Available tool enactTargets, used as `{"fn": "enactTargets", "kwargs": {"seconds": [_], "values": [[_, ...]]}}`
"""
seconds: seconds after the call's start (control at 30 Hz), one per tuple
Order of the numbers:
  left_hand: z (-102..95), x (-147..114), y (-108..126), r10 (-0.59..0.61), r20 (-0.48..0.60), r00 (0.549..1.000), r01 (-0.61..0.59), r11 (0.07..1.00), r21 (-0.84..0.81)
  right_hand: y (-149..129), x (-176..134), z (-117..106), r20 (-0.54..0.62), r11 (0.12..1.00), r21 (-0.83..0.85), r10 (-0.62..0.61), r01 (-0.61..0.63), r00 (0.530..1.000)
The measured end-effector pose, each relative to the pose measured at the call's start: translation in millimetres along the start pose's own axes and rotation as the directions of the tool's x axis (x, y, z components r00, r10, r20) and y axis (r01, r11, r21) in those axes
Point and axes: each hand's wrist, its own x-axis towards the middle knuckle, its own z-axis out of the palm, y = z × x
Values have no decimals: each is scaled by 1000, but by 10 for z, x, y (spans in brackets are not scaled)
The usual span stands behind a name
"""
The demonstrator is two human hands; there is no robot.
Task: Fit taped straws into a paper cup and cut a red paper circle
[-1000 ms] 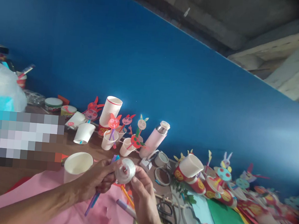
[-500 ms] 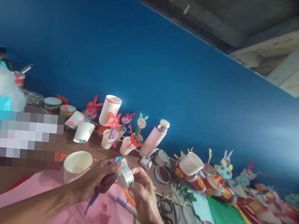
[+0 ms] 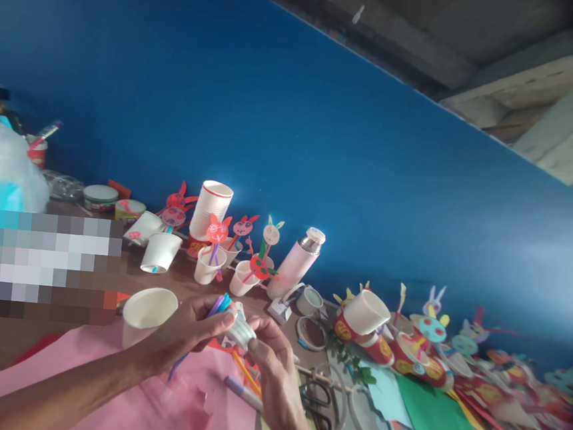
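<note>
Over a sheet of pink paper [image 3: 115, 394], both hands meet at a small whitish roll of tape [image 3: 241, 331]. My left hand [image 3: 196, 331] is closed around purple and blue straws [image 3: 222, 304] and also grips the roll's left side with the thumb. The straws' upper ends poke out above the fingers, a purple length hanging below. The fingertips of my right hand [image 3: 274, 358] pinch the roll's right edge. A large white paper cup [image 3: 131, 325] stands just beyond my left forearm. Orange strips and a capped marker [image 3: 243, 393] lie on the pink paper between the hands.
Black-handled scissors [image 3: 317, 405] and a grey tape ring [image 3: 312, 333] lie to the right. Paper cups with animal puppets [image 3: 210, 265] and a pink thermos [image 3: 295, 262] line the blue wall. Green paper [image 3: 441, 423] and more red cups [image 3: 379, 350] fill the right side.
The roll has tilted in my fingers, its flat face turning away so the rim shows more. The straws have turned slightly in my left hand.
</note>
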Motion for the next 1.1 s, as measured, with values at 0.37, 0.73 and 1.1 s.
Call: {"fn": "enactTargets", "kwargs": {"seconds": [0.37, 0.73, 1.1], "values": [[70, -49, 108, 142, 1, 990, -141, 982, 128, -68, 1, 49, 60, 991, 130, -24, 16, 998], [82, -44, 82, 118, -11, 993, -115, 985, 127, -36, -8, 52, 68, 988, 153, -49, 38, 996], [51, -71, 54, 180, -20, 984, -174, 971, 166, -89, 19, 52, 78, 986, 166, -36, 23, 996]]}}
